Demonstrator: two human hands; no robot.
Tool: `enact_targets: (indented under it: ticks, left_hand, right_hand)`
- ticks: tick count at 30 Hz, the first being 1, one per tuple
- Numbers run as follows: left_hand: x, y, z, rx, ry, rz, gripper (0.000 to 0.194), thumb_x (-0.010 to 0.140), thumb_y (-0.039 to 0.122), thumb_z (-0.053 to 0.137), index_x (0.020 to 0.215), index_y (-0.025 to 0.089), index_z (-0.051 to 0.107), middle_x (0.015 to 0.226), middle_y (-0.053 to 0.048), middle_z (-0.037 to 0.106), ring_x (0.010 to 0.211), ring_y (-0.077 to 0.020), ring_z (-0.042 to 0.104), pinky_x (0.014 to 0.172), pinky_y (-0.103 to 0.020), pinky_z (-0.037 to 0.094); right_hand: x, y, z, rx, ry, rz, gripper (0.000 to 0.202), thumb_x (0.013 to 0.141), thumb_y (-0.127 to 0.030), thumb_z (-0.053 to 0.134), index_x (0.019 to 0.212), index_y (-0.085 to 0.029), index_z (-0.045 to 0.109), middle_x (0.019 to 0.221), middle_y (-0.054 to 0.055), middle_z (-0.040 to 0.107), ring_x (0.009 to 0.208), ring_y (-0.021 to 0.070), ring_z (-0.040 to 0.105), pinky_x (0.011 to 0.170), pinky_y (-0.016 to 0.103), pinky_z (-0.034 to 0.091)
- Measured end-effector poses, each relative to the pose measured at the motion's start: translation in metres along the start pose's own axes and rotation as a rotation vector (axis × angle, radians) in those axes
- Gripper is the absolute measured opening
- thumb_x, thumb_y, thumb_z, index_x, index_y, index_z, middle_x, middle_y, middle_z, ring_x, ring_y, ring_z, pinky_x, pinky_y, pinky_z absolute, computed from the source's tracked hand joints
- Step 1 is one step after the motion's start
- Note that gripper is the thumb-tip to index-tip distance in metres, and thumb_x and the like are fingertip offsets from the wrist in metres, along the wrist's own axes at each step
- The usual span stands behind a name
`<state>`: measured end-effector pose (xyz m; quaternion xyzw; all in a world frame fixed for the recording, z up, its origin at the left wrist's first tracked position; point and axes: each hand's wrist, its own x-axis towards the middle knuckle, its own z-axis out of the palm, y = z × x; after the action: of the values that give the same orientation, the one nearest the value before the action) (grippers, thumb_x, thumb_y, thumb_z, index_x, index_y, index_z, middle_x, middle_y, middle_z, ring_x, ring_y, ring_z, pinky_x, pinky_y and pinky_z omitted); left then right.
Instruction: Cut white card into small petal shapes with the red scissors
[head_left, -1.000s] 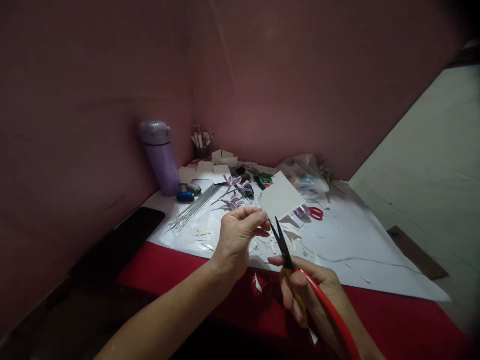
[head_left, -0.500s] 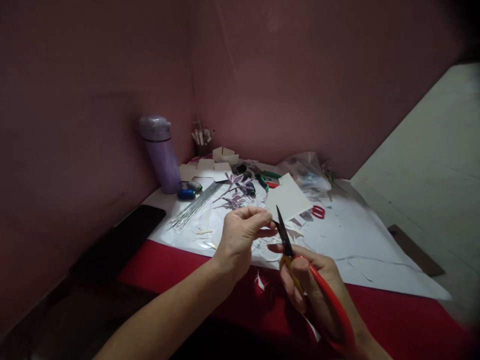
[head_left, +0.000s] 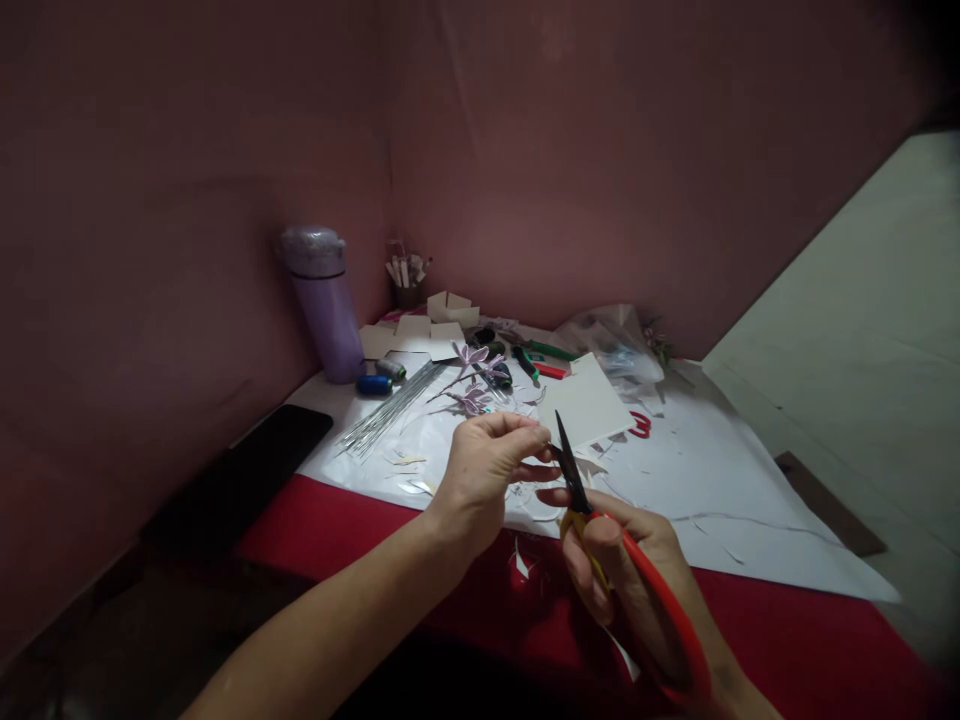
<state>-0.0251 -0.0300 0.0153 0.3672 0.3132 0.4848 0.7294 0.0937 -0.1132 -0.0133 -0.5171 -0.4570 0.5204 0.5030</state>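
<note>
My left hand (head_left: pixel 487 470) is pinched near the middle of the view, and what sits between its fingertips is too small to make out. Just right of those fingertips are the dark blades of the scissors (head_left: pixel 573 475), slightly apart and pointing up. Around the red and yellow handles my right hand (head_left: pixel 630 560) is closed. Behind my hands lie purple wire flowers (head_left: pixel 474 398) and a square cream card (head_left: pixel 589 402). Thin paper scraps (head_left: pixel 409 461) are scattered on the white sheet (head_left: pixel 675 480).
A purple bottle (head_left: pixel 326 310) stands at the back left beside thread spools (head_left: pixel 373 385) and a bundle of wires (head_left: pixel 390 410). A black phone-like slab (head_left: pixel 247 475) lies at left. Farther back are green-handled pliers (head_left: pixel 551 350), a plastic bag (head_left: pixel 615 345) and red scissor handles (head_left: pixel 640 425).
My left hand has shifted very slightly right. The view has moved a little, and both hands keep nearly the same pose.
</note>
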Motion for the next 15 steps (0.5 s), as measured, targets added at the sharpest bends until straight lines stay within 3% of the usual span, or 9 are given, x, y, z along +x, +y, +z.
enact_targets:
  ticks: [10,15]
  left_hand:
    - [0.0008,-0.0005,-0.0011,-0.004,-0.024,0.000,0.014,0.066,0.019,0.069,0.066,0.011,0.058,0.058,0.000,0.058,0.051,-0.0096,0.057,0.057,-0.025,0.049]
    - [0.0002,-0.0018,0.0000,-0.020,-0.004,0.026,0.012,0.066,0.018,0.069,0.067,0.011,0.058,0.059,0.000,0.059,0.053,-0.0103,0.057,0.057,-0.026,0.050]
  right_hand:
    - [0.0011,-0.0019,0.0028,-0.067,-0.040,-0.035,0.077,0.066,-0.081,0.040,0.100,-0.013,0.055,0.048,-0.006,0.042,0.038,0.0069,0.028,0.037,0.021,0.023]
    - [0.0008,0.0002,0.0043,-0.025,-0.034,-0.023,0.073,0.067,-0.079,0.042,0.098,-0.014,0.053,0.047,-0.007,0.040,0.038,0.0069,0.027,0.037,0.021,0.021]
